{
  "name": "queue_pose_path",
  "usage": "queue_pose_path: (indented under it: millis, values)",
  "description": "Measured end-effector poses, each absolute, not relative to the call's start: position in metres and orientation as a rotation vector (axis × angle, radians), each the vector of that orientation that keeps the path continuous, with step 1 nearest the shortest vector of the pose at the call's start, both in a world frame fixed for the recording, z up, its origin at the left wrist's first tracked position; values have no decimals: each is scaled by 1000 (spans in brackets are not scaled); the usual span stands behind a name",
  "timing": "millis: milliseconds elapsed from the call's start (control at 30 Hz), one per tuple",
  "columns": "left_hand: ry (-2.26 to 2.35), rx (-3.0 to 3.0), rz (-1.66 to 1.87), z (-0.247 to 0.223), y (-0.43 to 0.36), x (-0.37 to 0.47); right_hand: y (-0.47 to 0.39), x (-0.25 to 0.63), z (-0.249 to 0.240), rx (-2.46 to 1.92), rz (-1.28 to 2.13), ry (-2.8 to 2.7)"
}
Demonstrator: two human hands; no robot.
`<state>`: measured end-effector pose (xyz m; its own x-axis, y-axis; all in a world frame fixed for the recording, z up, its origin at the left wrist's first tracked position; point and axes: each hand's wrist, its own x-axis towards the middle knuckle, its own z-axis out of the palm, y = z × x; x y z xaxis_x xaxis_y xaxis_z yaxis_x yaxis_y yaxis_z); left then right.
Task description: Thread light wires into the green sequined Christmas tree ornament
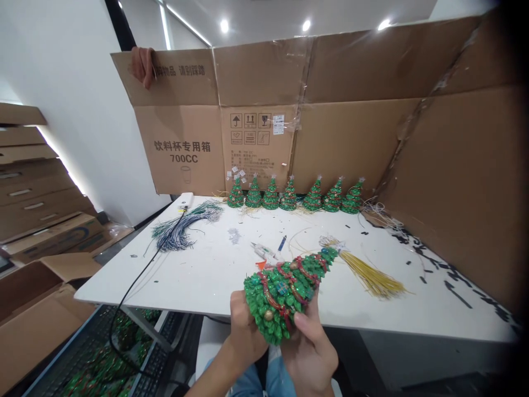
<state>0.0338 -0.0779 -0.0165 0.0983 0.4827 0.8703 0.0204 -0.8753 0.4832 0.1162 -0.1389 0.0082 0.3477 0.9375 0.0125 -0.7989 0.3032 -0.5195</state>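
A small green ornamental Christmas tree (285, 292) with red garlands and gold and blue baubles lies tilted in my hands, its tip toward the upper right. My left hand (244, 322) is closed at its base, the fingertips hidden behind it. My right hand (312, 342) grips its lower right side, thumb on the branches. Just beyond the tree, on the white table (219, 281), lie a blue pen-like tool (282, 243) and a white tube-like item (264, 252). A bundle of yellow wires (372, 273) rests to the right.
Several similar trees (270, 194) stand along the cardboard wall (256, 77). Bunched dark and green wires (177, 229), a white box (185, 200) and a black cable (142, 270) are at left. Black scraps (458, 295) litter the right side. Below left, a crate (99, 353) holds more green pieces.
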Motion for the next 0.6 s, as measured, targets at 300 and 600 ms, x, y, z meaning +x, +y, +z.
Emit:
queue_pose_path:
  millis: [300, 600]
  values:
    - [637, 2128, 2087, -25, -76, 30, -130, 119, 4, -520, 1271, -374]
    - [676, 2299, 2251, -33, -68, 12, -132, 121, 11, -491, 1484, -399]
